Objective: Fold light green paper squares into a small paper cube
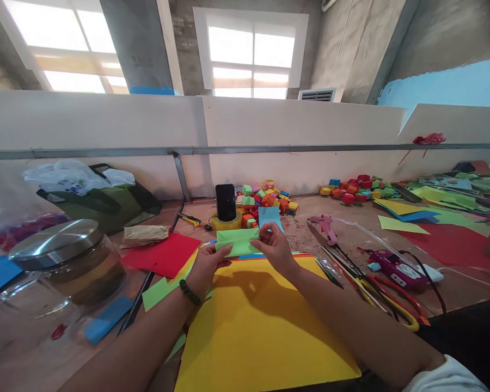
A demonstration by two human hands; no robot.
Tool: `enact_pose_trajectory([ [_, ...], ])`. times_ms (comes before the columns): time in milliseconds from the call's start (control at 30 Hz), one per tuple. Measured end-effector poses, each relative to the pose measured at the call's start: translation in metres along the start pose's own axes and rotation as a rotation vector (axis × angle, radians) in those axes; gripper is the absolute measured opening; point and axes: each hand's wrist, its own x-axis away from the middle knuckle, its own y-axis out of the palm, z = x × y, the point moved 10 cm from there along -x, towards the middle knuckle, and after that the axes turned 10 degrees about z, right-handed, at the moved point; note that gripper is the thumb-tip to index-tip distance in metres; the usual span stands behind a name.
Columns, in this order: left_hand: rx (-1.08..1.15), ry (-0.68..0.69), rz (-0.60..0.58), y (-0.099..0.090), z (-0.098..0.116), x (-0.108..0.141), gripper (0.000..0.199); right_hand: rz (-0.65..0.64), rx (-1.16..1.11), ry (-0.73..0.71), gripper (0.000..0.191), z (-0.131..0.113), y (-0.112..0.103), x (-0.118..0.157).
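A folded piece of light green paper is held up between both hands, over the far edge of a large yellow sheet. My left hand pinches its lower left corner, thumb in front. At the right end, my right hand has thumb and fingertips closed on the paper's edge. Crease lines run across the upper part of the green piece. Just behind it stands a blue paper strip, partly covered by my right fingers. More coloured sheets show under the far edge of the yellow one.
Small folded paper cubes lie heaped behind, near a phone propped on a tape roll. On the right are a pink glue gun, scissors and a purple power strip. A lidded glass jug stands left.
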Motion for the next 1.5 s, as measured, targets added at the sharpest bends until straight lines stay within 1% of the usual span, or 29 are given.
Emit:
enact_pose_trajectory([
  [100,-0.008,0.043,0.059,-0.007,0.004,-0.003,0.05,-0.013,-0.02,0.058,0.058,0.004,0.002,0.002],
  [200,0.009,0.09,0.09,-0.011,0.01,-0.003,0.055,-0.037,-0.044,0.087,0.057,0.004,0.005,0.004],
  [333,0.014,0.174,0.08,-0.01,0.02,-0.001,0.06,-0.128,-0.053,0.081,0.053,-0.001,0.013,0.007],
  [400,0.011,0.203,0.069,-0.008,0.023,0.0,0.064,-0.166,-0.034,0.128,0.049,0.003,0.015,0.008],
  [467,0.01,0.222,0.053,-0.006,0.025,0.001,0.071,-0.18,-0.009,0.214,0.043,0.012,0.015,0.01],
  [567,0.012,0.245,0.05,-0.004,0.028,0.004,0.088,-0.181,-0.004,0.327,0.04,0.024,0.013,0.012],
  [633,0.009,0.261,0.047,-0.003,0.031,0.006,0.097,-0.152,-0.034,0.342,0.039,0.025,0.01,0.01],
  [700,-0.002,0.285,0.033,-0.001,0.036,0.009,0.102,-0.112,-0.063,0.322,0.039,0.022,0.008,0.008],
  [767,-0.014,0.303,0.018,0.0,0.039,0.011,0.099,-0.091,-0.088,0.301,0.039,0.018,0.007,0.006],
  [800,-0.021,0.302,0.014,-0.001,0.039,0.01,0.094,-0.089,-0.099,0.294,0.039,0.017,0.007,0.005],
  [933,-0.073,0.231,-0.012,-0.002,0.027,0.005,0.056,-0.082,-0.123,0.27,0.04,0.013,0.008,0.006],
  [967,-0.079,0.212,-0.018,-0.002,0.024,0.003,0.049,-0.082,-0.122,0.263,0.04,0.012,0.009,0.006],
  [1033,-0.064,0.193,-0.018,-0.002,0.021,0.002,0.043,-0.094,-0.11,0.257,0.04,0.012,0.01,0.008],
  [1167,-0.052,0.188,0.006,-0.003,0.02,0.001,0.04,-0.136,-0.062,0.283,0.041,0.018,0.016,0.012],
  [1367,-0.039,0.136,0.031,-0.002,0.012,0.001,0.047,-0.05,-0.027,0.286,0.043,0.032,0.009,0.01],
  [1433,-0.01,0.137,0.06,-0.005,0.012,0.001,0.048,-0.042,-0.013,0.289,0.042,0.035,0.009,0.009],
  [1500,0.023,0.139,0.091,-0.007,0.013,0.001,0.054,-0.039,-0.004,0.289,0.04,0.036,0.009,0.009],
])
